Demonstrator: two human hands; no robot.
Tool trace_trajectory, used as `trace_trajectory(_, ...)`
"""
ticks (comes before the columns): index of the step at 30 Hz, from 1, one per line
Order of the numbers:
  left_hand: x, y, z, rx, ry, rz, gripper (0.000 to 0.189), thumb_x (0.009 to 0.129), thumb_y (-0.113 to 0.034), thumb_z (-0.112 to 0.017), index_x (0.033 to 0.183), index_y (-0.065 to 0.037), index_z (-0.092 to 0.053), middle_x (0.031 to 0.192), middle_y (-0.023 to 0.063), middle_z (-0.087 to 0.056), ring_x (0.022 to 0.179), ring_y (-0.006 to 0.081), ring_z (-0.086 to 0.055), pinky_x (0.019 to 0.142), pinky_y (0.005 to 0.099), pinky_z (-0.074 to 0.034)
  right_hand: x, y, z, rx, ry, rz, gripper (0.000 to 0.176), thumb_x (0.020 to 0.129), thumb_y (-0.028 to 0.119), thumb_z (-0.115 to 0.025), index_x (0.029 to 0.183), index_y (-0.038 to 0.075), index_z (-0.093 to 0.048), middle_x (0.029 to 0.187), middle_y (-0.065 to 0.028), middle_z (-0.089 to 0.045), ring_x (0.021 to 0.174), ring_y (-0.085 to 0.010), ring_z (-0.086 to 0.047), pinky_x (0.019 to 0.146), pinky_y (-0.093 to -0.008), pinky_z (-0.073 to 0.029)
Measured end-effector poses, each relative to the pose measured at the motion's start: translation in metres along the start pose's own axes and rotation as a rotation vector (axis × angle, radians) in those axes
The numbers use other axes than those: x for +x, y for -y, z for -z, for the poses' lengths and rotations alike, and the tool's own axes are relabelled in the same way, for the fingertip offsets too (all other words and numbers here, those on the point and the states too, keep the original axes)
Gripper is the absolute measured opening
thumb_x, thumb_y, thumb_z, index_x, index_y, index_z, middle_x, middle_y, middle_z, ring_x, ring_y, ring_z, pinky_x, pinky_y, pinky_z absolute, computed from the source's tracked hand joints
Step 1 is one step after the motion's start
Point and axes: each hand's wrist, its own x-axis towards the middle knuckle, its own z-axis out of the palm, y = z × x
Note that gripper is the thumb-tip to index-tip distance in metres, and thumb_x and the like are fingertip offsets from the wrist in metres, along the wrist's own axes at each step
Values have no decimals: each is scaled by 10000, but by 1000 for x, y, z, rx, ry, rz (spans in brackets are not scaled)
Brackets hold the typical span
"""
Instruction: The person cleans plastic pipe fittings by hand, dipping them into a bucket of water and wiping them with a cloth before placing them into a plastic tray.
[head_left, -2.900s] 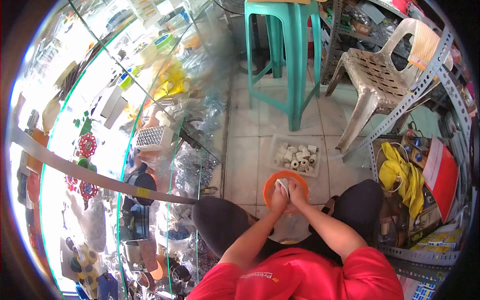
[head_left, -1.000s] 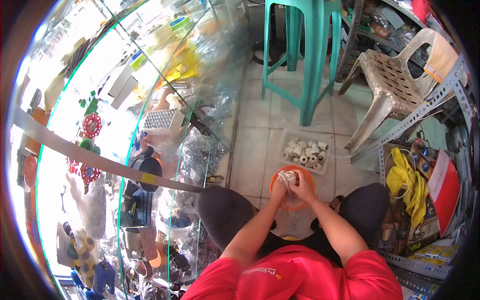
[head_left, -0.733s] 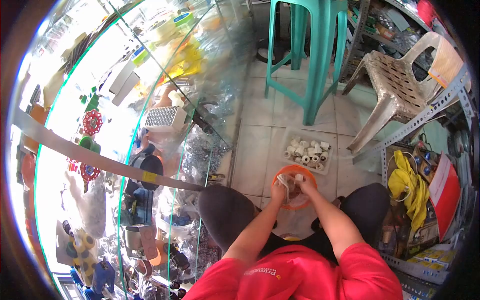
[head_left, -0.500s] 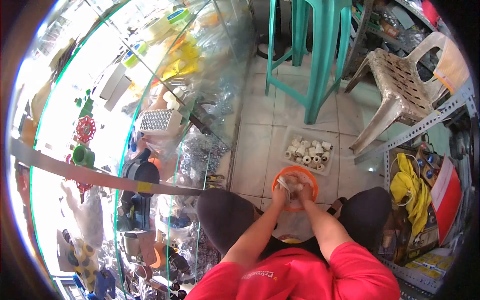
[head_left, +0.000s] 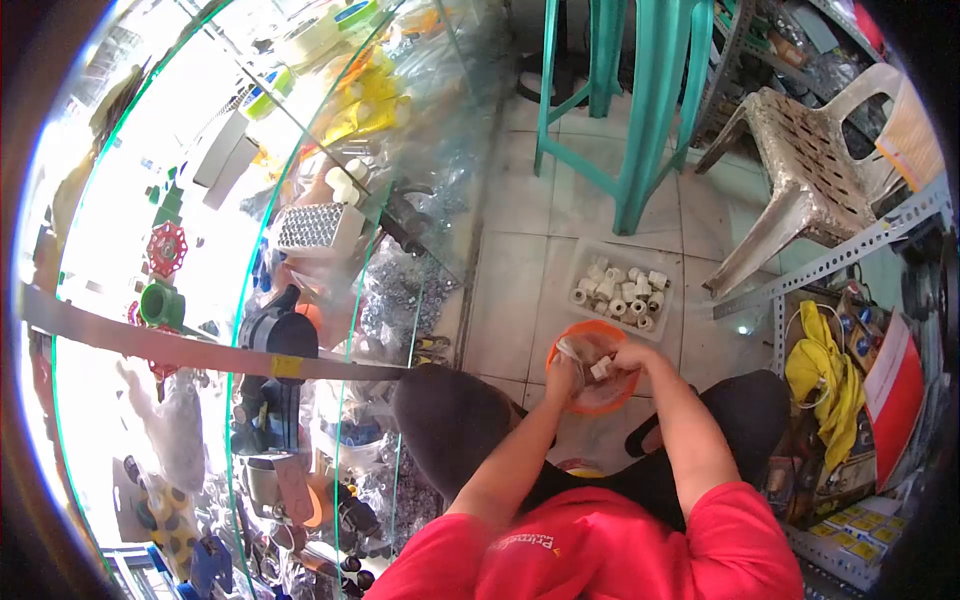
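Note:
An orange basin (head_left: 607,408) with cloudy water stands on the floor between my knees. My left hand (head_left: 563,378) is closed at its left side, gripping a whitish cloth-like piece (head_left: 568,349). My right hand (head_left: 634,358) reaches over the right rim, its fingers pinched on a white pipe fitting (head_left: 601,368) above the water. Just beyond the basin, a clear plastic tray (head_left: 585,254) holds several white pipe fittings (head_left: 628,291), some with darker ends.
On the left runs a glass display case (head_left: 340,250) crowded with hardware. A green plastic stool (head_left: 633,140) stands ahead, and a worn plastic chair (head_left: 790,150) is at the upper right. Metal shelving (head_left: 850,255) with a yellow cloth item (head_left: 822,375) lines the right side.
My right hand has risen from the water to the basin's right rim, bringing up a white pipe fitting. My left hand stays at the left side with the whitish piece.

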Motion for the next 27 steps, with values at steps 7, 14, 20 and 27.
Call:
trace_trajectory(7,11,16,-41,-1208,164,178,326,824,-136,-374,1094,35,-442,1028,187,-518,927,322,-519,813,361,-414,-69,32,5,568,-124,293,392,763,27,-569,1142,64,-480,986,-10,-541,850,-107,-528,729,-255,-454)
trace_trajectory(14,-7,-47,23,-744,-82,16,336,874,-154,-309,1142,13,-423,1059,168,-514,939,301,-522,792,353,-416,-103,56,-29,202,-628,601,331,759,69,-569,1078,17,-496,1013,-91,-546,893,-163,-539,780,-282,-428)
trace_trajectory(20,-8,-48,35,-1426,260,370,333,877,-216,-329,1096,5,-447,1020,130,-527,894,240,-530,754,326,-421,-80,43,-49,533,-763,682,225,785,82,-538,1001,18,-525,913,-87,-541,804,-165,-536,724,-279,-418)
trace_trajectory(27,-19,-66,58,-1153,423,339,317,881,-269,-340,1069,-57,-482,1021,70,-510,918,159,-499,768,292,-407,-37,11,-41,1074,-612,483,231,880,212,-438,995,39,-537,878,-47,-556,787,-127,-515,703,-243,-420)
